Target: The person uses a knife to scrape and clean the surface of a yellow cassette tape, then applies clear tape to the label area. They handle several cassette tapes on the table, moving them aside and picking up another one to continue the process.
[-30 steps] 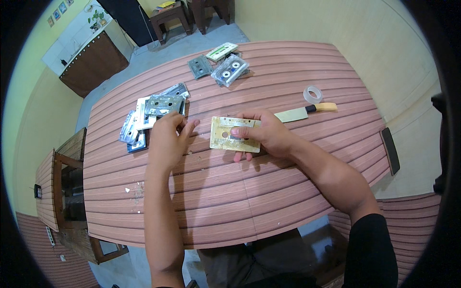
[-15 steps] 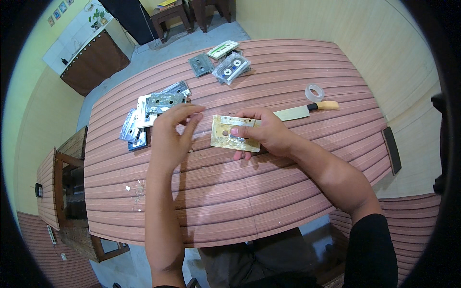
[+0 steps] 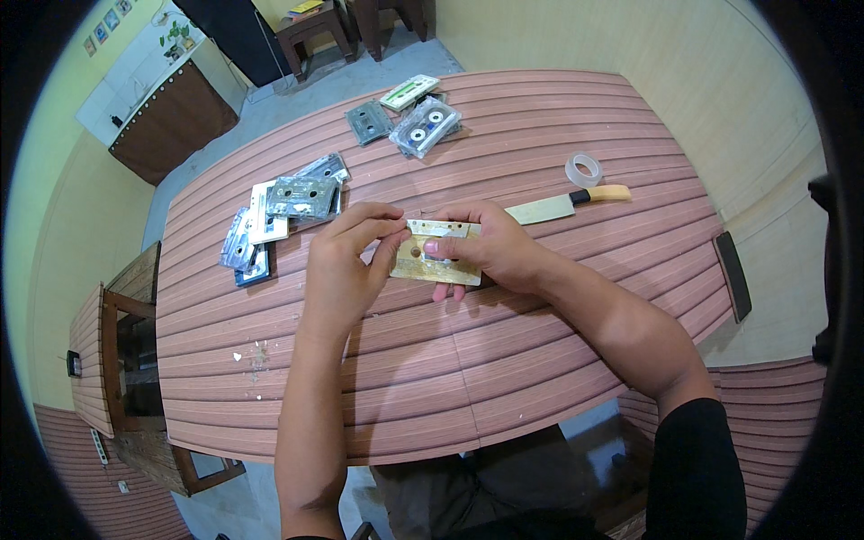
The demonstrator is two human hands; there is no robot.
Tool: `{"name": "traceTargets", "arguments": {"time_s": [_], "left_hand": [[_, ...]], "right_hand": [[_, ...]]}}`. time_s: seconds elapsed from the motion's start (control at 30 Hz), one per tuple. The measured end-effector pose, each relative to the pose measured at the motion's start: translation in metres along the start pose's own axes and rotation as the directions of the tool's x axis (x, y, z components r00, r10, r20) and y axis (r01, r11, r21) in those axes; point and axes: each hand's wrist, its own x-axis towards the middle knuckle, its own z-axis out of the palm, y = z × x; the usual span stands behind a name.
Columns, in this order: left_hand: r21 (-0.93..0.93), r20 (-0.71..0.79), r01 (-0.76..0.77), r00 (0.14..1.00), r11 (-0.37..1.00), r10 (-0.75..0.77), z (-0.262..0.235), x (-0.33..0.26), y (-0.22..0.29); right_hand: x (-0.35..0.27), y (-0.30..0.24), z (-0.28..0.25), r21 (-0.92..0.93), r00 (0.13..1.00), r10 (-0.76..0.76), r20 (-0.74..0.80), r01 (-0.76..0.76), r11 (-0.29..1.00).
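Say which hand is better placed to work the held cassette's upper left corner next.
Left hand, probably: its fingertips are at that corner, while the right hand grips the cassette from the right.

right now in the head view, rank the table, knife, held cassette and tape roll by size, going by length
1. Table
2. Knife, though the right hand may hide its tip
3. Yellowish cassette, partly covered by the right hand
4. Tape roll
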Motion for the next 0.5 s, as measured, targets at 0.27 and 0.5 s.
{"name": "traceTargets", "arguments": {"time_s": [0.27,0.5], "left_hand": [[-0.374,-0.010,0.271,0.955,0.887,-0.296,0.018,0.000,0.003],[-0.554,0.171,0.524,0.832,0.647,-0.527,0.030,-0.006,0.000]], "right_hand": [[-0.006,-0.001,0.010,0.004,0.992,-0.045,-0.119,0.045,0.999],[-0.002,0.011,0.015,-0.139,0.957,-0.237,-0.169,0.215,0.967]]}}
